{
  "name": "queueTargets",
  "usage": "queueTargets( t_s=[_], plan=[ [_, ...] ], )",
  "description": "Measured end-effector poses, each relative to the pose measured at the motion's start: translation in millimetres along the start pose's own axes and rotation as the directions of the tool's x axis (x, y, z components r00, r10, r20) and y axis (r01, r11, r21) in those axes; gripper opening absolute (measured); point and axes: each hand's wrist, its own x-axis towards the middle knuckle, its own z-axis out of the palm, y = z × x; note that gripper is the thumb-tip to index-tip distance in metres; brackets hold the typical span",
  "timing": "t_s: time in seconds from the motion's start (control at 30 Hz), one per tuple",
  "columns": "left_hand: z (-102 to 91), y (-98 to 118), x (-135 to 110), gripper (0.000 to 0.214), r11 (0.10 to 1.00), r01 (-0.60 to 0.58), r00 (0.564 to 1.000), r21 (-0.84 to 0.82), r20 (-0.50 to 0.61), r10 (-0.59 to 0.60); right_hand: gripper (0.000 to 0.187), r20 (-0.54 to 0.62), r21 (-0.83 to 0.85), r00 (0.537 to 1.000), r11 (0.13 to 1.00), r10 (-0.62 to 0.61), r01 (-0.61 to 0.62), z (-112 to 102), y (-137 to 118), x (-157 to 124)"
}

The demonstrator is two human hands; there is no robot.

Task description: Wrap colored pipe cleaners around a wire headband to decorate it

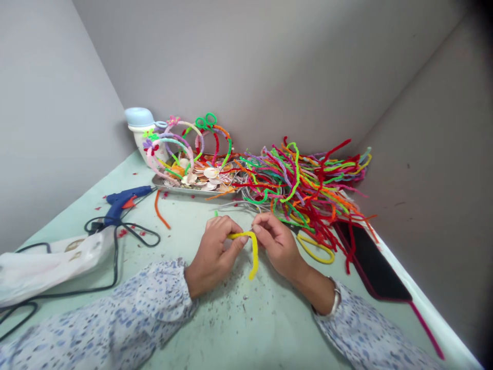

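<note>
My left hand (pixel 214 252) and my right hand (pixel 276 242) meet over the pale green table (pixel 246 318), both pinching one yellow pipe cleaner (pixel 252 249). The pipe cleaner is bent: its top runs between my fingertips and its free end hangs down toward me. A small green tip shows just above my left knuckles. Behind my hands lies a big tangled heap of coloured pipe cleaners (pixel 304 185).
A metal tray (pixel 173 187) with shells and wrapped hairbands stands at the back, beside a white jar with a blue lid (pixel 140 126). A blue glue gun (pixel 123 201) with black cord lies left, a white bag (pixel 46 264) nearer. A dark phone (pixel 372 262) lies right, by a yellow loop (pixel 316 249).
</note>
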Motion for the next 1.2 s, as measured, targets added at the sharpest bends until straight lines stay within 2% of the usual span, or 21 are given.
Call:
queueTargets(
  t_s=[0.4, 0.63, 1.2],
  plan=[
    [-0.5, -0.9, 1.4, 0.020, 0.996, 0.084, 0.996, -0.030, 0.023, -0.084, 0.009, 0.014, -0.071, 1.000, 0.997, -0.002, 0.003, 0.3, 0.4, -0.1],
    [-0.3, 3.4, 2.3, 0.018, 0.997, 0.072, 0.997, 0.020, 0.001, -0.072, 0.010, -0.019, -0.038, 0.999, 0.998, 0.039, -0.040, 1.4, 3.7, -1.1],
    [-0.1, 0.9, 3.9, 0.026, 0.985, 0.155, 0.988, -0.070, 0.023, -0.154, 0.010, 0.021, -0.110, 1.000, 0.994, 0.010, -0.008, 0.4, 1.8, -1.2]
  ],
)
